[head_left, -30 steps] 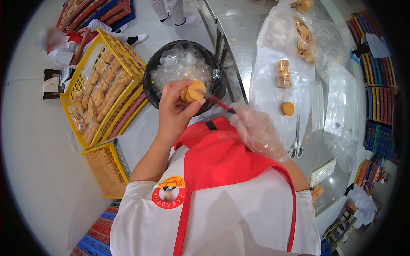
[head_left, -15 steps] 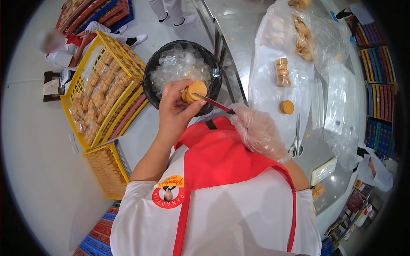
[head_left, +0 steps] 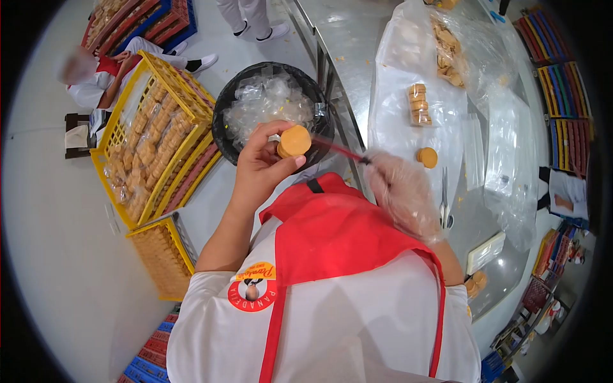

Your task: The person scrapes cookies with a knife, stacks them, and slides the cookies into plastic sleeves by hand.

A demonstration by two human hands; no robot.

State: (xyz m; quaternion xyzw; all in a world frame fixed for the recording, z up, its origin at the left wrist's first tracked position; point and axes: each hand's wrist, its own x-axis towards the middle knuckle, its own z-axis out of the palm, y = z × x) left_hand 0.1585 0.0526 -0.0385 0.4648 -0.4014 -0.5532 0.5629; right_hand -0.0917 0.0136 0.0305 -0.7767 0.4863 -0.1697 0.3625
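My bare left hand [head_left: 265, 156] grips a short stack of round golden cookies [head_left: 295, 141] between thumb and fingers, in front of a black-lined bin [head_left: 220, 131]. In its clear plastic glove, my right hand [head_left: 402, 191] is closed around a knife [head_left: 345, 150] with a reddish, motion-smeared blade. The blade points left toward the cookies but is apart from them. On the white sheet [head_left: 399, 143] to the right lie a loose round cookie stack [head_left: 426, 157] and a row of cookies [head_left: 419, 105]. Scissors [head_left: 445, 204] rest beside my right hand.
Crumpled clear plastic [head_left: 271, 99] fills the bin. Yellow crates [head_left: 153, 217] of packed cookies stand at left, near a seated person [head_left: 96, 80]. Plastic bags [head_left: 511, 140] and a white block [head_left: 485, 253] lie on the metal table [head_left: 351, 45]. Another person's legs [head_left: 249, 16] show at the top.
My right hand has moved right and slightly down, drawing the knife off the cookie stack. My left hand still holds the cookies, with their round face turned more toward me.
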